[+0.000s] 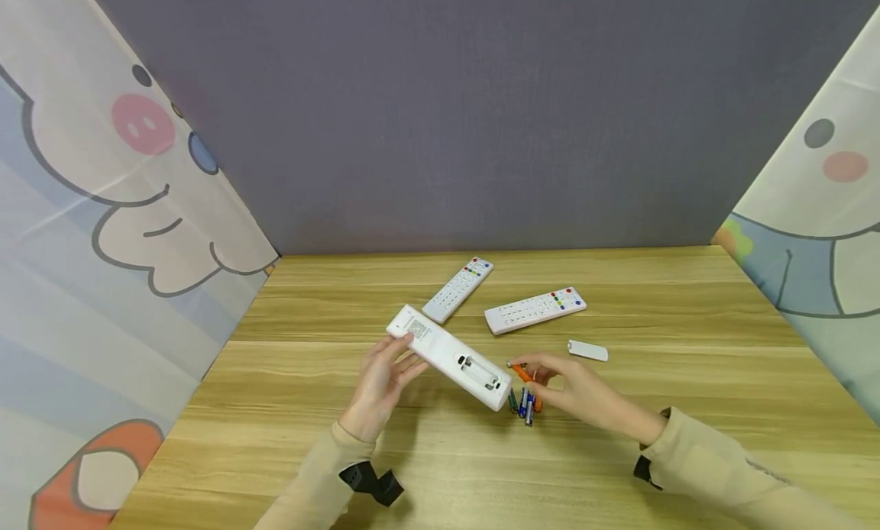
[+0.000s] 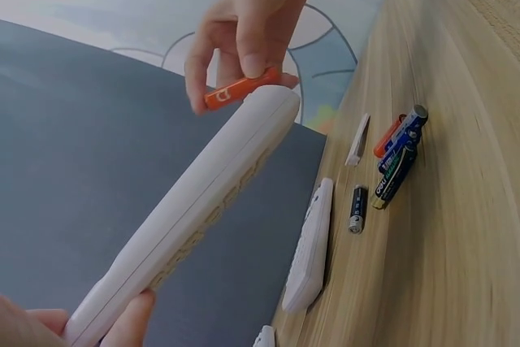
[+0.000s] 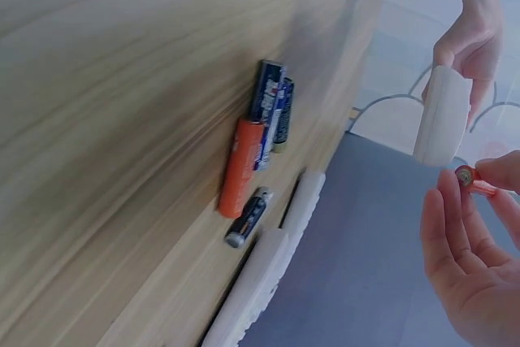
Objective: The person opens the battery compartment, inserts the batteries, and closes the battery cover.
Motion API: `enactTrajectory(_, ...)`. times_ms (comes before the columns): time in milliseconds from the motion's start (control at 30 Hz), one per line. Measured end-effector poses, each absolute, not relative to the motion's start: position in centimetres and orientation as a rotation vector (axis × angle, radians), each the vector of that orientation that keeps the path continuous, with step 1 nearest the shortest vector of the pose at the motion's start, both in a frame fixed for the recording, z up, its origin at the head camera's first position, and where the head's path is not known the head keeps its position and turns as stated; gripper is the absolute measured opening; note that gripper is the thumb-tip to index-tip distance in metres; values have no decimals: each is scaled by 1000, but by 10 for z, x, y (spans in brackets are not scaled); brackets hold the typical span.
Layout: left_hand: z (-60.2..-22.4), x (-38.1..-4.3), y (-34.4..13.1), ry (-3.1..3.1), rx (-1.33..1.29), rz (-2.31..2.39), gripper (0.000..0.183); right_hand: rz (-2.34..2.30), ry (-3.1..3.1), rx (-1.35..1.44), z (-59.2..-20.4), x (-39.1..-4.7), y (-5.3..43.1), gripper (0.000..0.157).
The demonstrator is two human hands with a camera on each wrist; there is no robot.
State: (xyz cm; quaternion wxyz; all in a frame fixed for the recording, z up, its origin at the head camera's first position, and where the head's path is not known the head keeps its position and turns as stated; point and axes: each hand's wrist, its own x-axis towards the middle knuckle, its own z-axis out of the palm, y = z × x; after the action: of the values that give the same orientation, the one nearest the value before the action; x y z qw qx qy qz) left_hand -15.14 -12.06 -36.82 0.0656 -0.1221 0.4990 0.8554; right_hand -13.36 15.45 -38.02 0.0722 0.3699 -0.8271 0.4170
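Observation:
A white remote control (image 1: 450, 354) is held tilted above the table by my left hand (image 1: 380, 381), back side up. Its battery compartment (image 1: 479, 372) lies uncovered, and no battery shows inside. Between thumb and fingers, my right hand (image 1: 574, 389) pinches an orange battery (image 2: 242, 88) beside the compartment end of the remote. Below that hand, several loose batteries lie on the table: another orange battery (image 3: 240, 168), blue ones (image 3: 268, 91), a dark green one (image 2: 396, 175) and a dark one (image 2: 357, 209) a little apart.
Two more white remotes, one (image 1: 458, 289) farther back and one (image 1: 535, 311) to its right, lie buttons up on the wooden table (image 1: 289, 408). A white battery cover (image 1: 587, 350) rests right of my right hand. A grey panel (image 1: 481, 117) stands behind.

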Motion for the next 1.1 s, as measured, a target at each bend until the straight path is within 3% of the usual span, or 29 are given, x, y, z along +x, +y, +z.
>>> enactTrajectory(333,-368,-151,-116,1505,-338,2567,35,1243,-2465,1032,-379,-134,144,37)
enactTrajectory(600,-368,-152,-112,1486,-338,2591,34,1151,-2375,936,-382,-133,136,23)
enactTrajectory(900,-368,-152,-111,1482,-317,2576,37,1119,-2129,1025,-384,-134,128,23)
enactTrajectory(1100,-368,-152,-110,1470,-313,2575,36,1109,-2035,1076,-387,-138,124,11)
